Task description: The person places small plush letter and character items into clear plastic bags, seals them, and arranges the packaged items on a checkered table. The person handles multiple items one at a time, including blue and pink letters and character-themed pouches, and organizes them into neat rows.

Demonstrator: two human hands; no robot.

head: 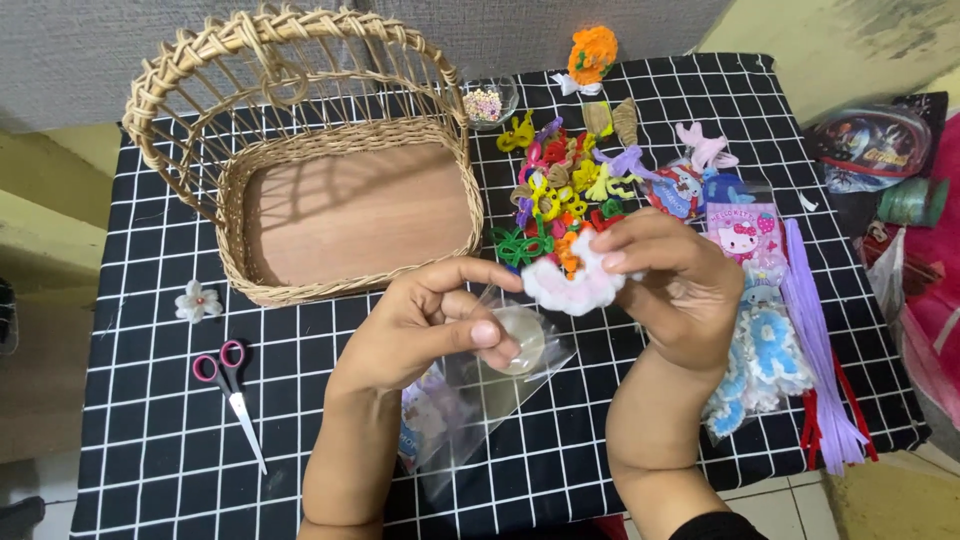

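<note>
Above the checked cloth, right hand pinches a fluffy white-pink ornament; left hand grips a clear bag.

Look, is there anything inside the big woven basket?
No, the basket shows only its bare wooden bottom; the colourful craft pieces lie beside it on the checked cloth.

**A home craft corner on a small covered table**

This looks like a hobby spot in a home rather than a workshop. A small table wears a black cloth with a white grid and stands close to a grey wall, over pale tiled floor. Spread on it are a wicker basket, pink-handled scissors, a heap of coloured pipe-cleaner shapes, a small bowl of beads and lilac strips. Household clutter lies beside it.
</note>
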